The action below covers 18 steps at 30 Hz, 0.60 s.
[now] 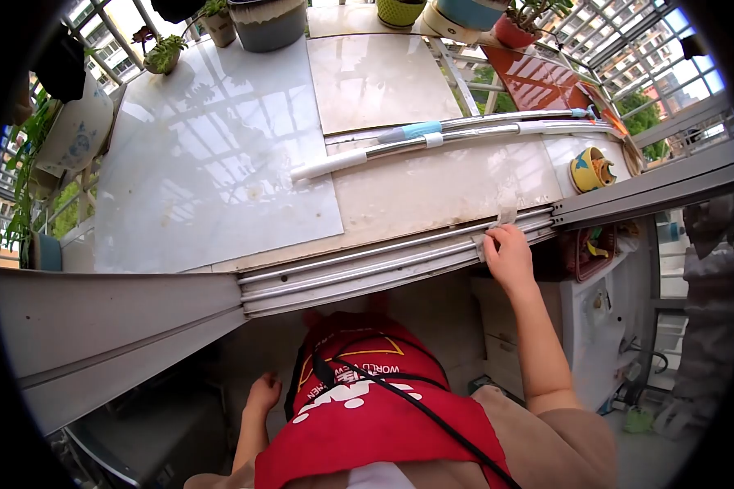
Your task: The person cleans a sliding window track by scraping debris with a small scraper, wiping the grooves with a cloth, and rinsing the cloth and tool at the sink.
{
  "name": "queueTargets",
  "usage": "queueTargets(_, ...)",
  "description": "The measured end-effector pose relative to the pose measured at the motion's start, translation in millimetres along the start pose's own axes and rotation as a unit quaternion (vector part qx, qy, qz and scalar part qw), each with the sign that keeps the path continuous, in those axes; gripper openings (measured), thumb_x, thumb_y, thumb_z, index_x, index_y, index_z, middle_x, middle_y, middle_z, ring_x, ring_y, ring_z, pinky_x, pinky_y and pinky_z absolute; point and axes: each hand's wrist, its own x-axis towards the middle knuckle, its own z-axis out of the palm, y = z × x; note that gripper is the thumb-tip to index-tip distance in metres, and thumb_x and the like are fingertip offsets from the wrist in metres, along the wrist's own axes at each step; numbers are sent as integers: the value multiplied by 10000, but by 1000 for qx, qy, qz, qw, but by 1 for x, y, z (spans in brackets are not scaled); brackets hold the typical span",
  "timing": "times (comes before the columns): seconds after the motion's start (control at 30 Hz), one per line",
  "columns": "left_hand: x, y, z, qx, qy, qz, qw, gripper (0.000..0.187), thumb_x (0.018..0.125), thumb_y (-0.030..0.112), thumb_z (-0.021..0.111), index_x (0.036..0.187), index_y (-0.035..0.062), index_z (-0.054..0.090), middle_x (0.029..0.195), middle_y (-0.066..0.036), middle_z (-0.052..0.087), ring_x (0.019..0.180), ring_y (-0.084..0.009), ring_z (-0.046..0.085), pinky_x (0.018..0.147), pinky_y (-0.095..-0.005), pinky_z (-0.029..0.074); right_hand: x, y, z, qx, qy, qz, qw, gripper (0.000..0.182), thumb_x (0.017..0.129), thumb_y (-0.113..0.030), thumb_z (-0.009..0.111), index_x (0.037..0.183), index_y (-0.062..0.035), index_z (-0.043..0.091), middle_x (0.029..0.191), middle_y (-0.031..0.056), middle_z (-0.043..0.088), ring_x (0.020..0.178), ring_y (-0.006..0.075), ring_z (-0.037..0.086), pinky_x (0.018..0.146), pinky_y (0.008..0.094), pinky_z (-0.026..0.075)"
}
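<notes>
My right hand is at the window's metal track, near the track's right end. Its fingers are pressed together on a small greyish cloth, part of which shows beside the fingertips and over the rails. Down at my left side hangs my left hand, beside the red apron; its fingers are small in view and partly curled, and nothing shows in them.
Beyond the track lie white and beige slabs, long poles and a yellow pot. Potted plants line the barred window. A white appliance and a red basket stand at the right.
</notes>
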Motion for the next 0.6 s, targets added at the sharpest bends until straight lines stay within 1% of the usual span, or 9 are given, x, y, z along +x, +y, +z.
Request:
queueTargets(0.07,5,-8,2,-3,9,4,1000,420,822,232,587,1184,17,586,1015,-227,655,1005,-362,619,868,-404,487,-2,-26,7,-3,-5,30,1000,143,805,-148,625,888,-38,662,921,141,618,915,334,582,786,427,475)
queueTargets(0.2,13,-18,6,-14,29,23,999,415,825,228,587,1184,20,588,1014,-225,657,1001,-353,625,864,-399,489,-1,-51,10,9,-58,13,998,173,792,-111,635,955,-53,635,935,132,629,880,324,596,761,409,481)
queueTargets(0.27,9,-15,1,-18,29,22,999,416,825,229,591,1186,22,587,1016,-225,656,1001,-352,625,862,-399,490,5,-50,4,198,-86,89,972,227,792,-111,649,1010,-61,616,940,133,636,835,298,616,741,368,483)
queueTargets(0.3,7,-12,0,-25,30,17,999,418,825,230,594,1188,24,587,1018,-225,656,1001,-351,626,860,-398,491,6,-36,5,243,-6,94,966,288,791,-105,661,1065,-50,592,923,128,642,808,251,628,731,323,481)
queueTargets(0.33,6,-16,3,-29,29,15,999,418,825,230,594,1188,24,587,1018,-225,656,1001,-351,626,860,-398,491,9,-27,-6,274,19,151,950,338,787,-87,664,1109,-36,571,907,118,641,822,215,626,741,306,484)
queueTargets(0.37,5,-23,4,-52,30,-2,998,419,823,230,598,1189,26,586,1020,-225,655,1002,-351,626,860,-399,491,10,-12,-15,257,59,163,951,359,785,-76,665,1125,-22,562,907,117,641,814,194,620,737,294,483)
queueTargets(0.43,4,-25,4,-73,28,-18,997,421,822,230,602,1191,28,586,1022,-226,655,1002,-352,625,860,-400,491,14,23,-25,107,63,154,980,360,787,-108,656,1123,-10,572,939,151,643,857,266,624,771,365,490)
queueTargets(0.5,-1,-20,1,0,17,-15,1000,413,822,229,605,1177,18,591,1021,-227,655,999,-354,626,858,-402,493,10,48,-8,-22,32,119,992,324,796,-120,618,1098,-8,590,967,175,643,910,334,610,799,425,485)
queueTargets(0.6,4,-21,1,-5,1,-9,1000,401,822,225,604,1158,5,596,1021,-233,652,998,-359,625,859,-405,493,13,-17,-2,-129,-69,117,982,318,781,-84,557,1083,-11,624,996,198,638,953,377,593,822,454,483)
